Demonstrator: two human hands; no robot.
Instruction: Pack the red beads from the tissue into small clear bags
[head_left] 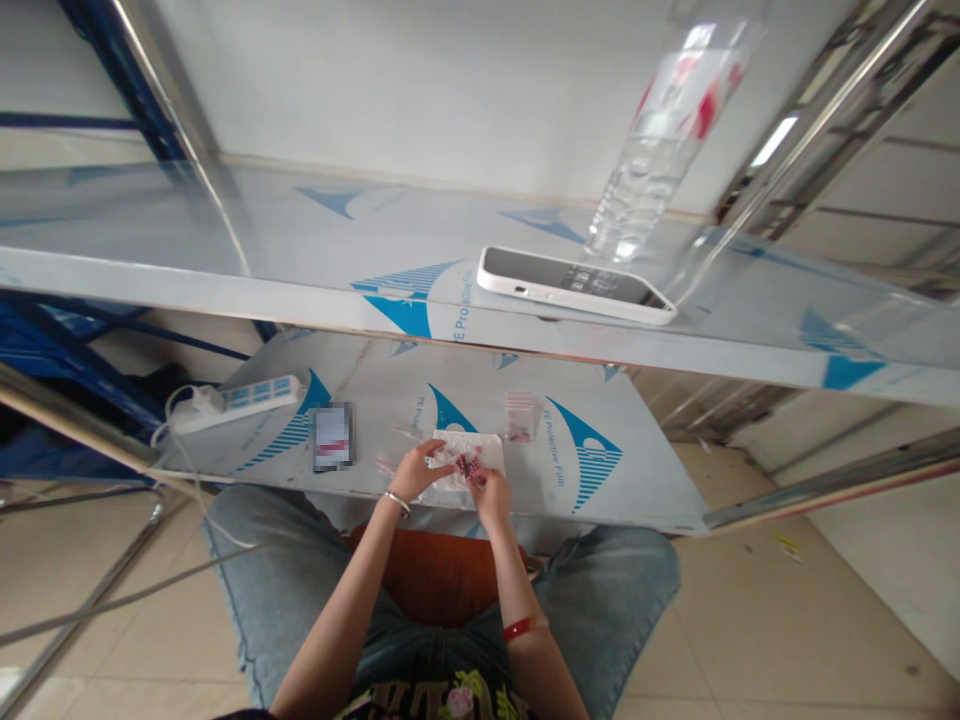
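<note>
A small dark red bow with pale dots (468,467) is pinched in the fingers of my right hand (493,498). My left hand (417,472) is at the bow's left side, its thumb tip close to or touching the bow and its index finger held apart from the thumb. Beneath both hands lies a white pad or sheet (489,448), partly covered by them; small pale bits on it are too blurred to name. A small clear packet with pink stripes (520,416) lies right of the pad. Another clear and pink wrapper (387,466) lies beside my left hand.
A white power strip (259,396) with a plugged-in cable and a dark-edged flat device (332,437) lie on the left of the lower shelf (645,490). Above it, an upper shelf (300,270) carries a phone in a white case (574,285) and a clear water bottle (652,150).
</note>
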